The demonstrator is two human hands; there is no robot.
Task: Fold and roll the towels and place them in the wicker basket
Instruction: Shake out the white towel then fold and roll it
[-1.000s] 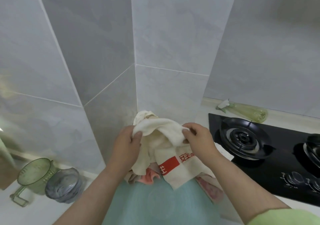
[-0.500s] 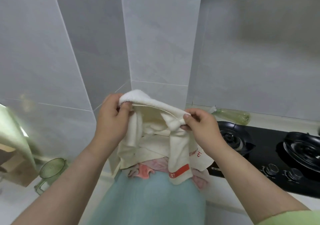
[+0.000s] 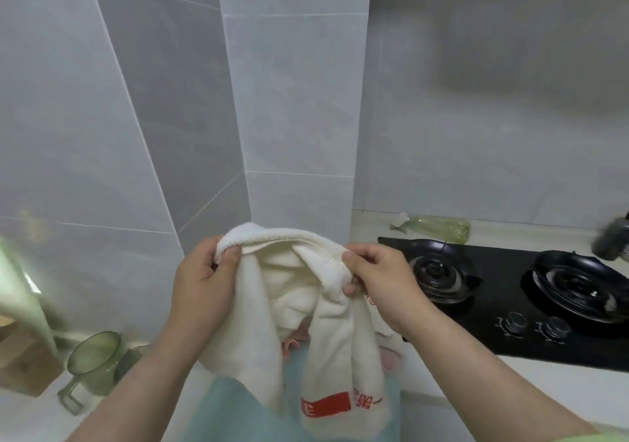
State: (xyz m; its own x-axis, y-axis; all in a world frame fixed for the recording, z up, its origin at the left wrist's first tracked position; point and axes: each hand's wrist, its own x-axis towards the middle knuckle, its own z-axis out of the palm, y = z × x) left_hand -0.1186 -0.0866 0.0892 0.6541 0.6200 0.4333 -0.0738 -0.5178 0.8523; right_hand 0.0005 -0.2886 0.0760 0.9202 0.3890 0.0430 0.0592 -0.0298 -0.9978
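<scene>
Head view. Left hand (image 3: 200, 281) and right hand (image 3: 377, 285) are up in front of the tiled wall corner. Each pinches the top hem of the cream towel (image 3: 289, 292), thumb against curled fingers. The towel hangs bunched between them, red label at its lower end, over a teal cloth (image 3: 231, 407) and a pink cloth (image 3: 391, 360). Black gas hob (image 3: 510, 305) to the right; green jug (image 3: 93, 360) lower left.

Grey tiled walls (image 3: 136, 118) fill twelve o'clock, a tiled column (image 3: 296, 101) jutting out centre. Black gas hob (image 3: 507, 292) sits at three o'clock on a pale counter (image 3: 599, 394).
</scene>
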